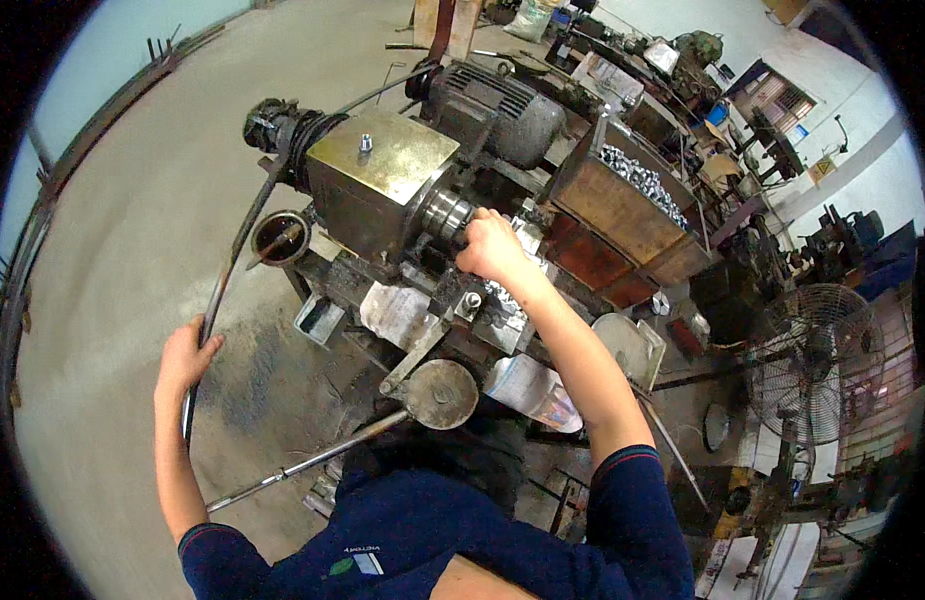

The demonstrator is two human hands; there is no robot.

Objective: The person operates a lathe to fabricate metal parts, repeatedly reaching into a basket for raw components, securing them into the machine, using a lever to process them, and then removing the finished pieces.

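My left hand (188, 355) is wrapped round a long dark metal lever (235, 255), which runs up to the pulley end of a small lathe. With its fingers curled together, my right hand (495, 246) is at the front of the shiny round spindle nose (448, 214). Whatever lies between those fingers is hidden. Behind the spindle is the boxy headstock (383, 155) with a brass-coloured top and a bolt on it. Below my right wrist, a tool post with a nut (470, 302) stands among bright metal chips.
A rusty metal bin (618, 205) full of small shiny parts stands right of the spindle. The ribbed motor (498, 112) sits behind. A round handwheel (443, 393) and a long rod (308, 462) are close to my body. A caged fan (815, 350) stands at right.
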